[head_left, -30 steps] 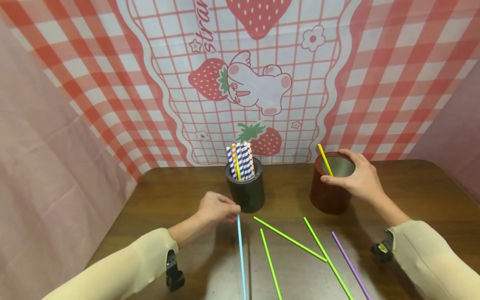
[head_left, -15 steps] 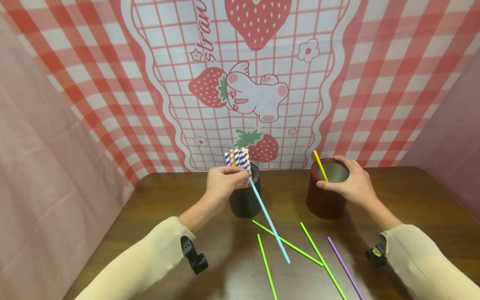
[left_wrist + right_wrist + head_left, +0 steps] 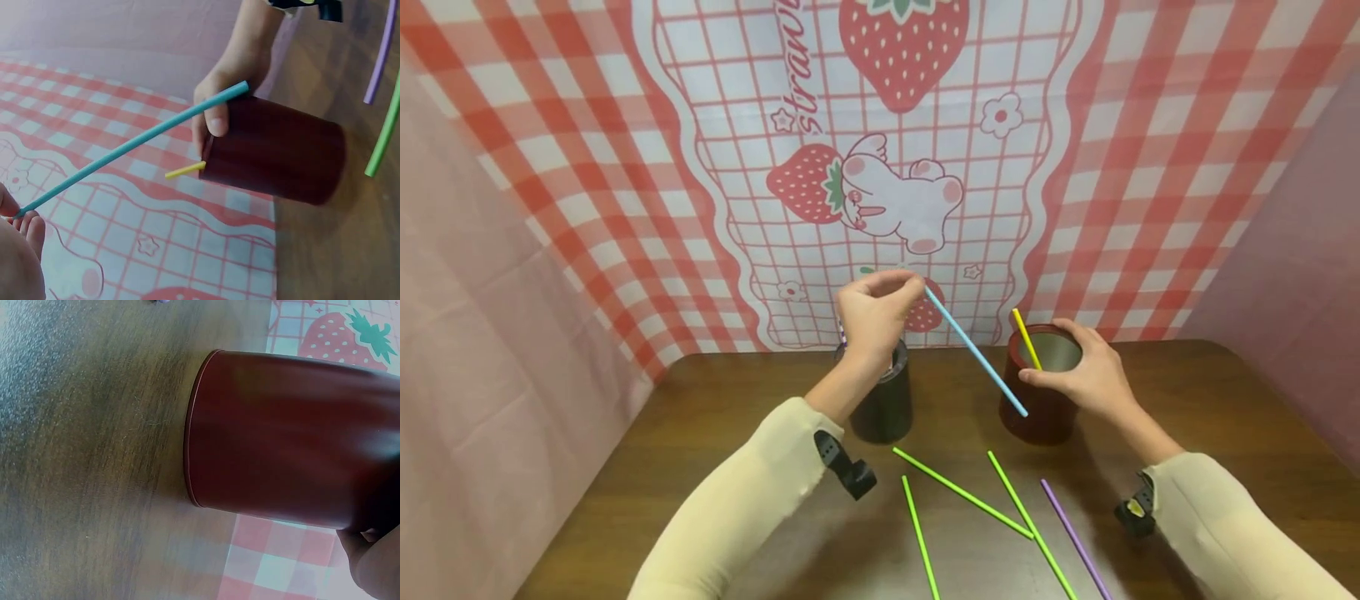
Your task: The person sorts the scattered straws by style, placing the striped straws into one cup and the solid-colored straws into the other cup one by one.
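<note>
Probably a booth: pink curtains (image 3: 505, 350) flank strawberry-print cloth (image 3: 977, 192) behind a wooden table (image 3: 955, 425).

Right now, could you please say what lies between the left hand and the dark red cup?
The blue straw, pinched in the left hand, slants across that stretch, as the head view shows.

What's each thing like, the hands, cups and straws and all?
Left hand: pinching the blue straw by one end
Right hand: gripping the red cup
Blue straw: slanted, in the air
Red cup: upright, open on top
Yellow straw: leaning in the red cup
Black cup: upright, top partly hidden
Green straws: lying on the table
Purple straw: lying on the table
</note>
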### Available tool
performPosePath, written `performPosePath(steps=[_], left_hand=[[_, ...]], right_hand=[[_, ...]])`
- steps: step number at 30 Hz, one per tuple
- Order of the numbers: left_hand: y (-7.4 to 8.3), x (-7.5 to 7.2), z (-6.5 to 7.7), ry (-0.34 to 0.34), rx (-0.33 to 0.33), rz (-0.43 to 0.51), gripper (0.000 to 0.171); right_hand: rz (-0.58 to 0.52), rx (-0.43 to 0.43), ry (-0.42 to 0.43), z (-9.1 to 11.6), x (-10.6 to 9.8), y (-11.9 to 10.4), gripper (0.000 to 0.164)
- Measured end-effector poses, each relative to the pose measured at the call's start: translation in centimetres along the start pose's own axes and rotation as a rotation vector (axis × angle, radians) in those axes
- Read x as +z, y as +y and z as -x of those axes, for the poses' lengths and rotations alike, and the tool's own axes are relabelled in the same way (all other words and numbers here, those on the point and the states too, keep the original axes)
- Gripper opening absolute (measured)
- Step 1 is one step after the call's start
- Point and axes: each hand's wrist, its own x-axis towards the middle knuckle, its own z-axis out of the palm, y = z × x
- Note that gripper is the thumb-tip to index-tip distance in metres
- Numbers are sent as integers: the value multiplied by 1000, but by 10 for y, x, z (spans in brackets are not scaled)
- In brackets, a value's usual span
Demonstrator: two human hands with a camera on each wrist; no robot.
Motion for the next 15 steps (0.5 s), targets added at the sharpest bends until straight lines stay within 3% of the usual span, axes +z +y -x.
performPosePath(steps=[8, 15], left_hand=[[2, 25, -15, 83, 39, 35, 9], [0, 39, -25, 113, 50, 70, 7]], right_hand=[[-1, -16, 16, 0, 4, 1, 89], [-7, -7, 11, 0, 2, 3, 88]])
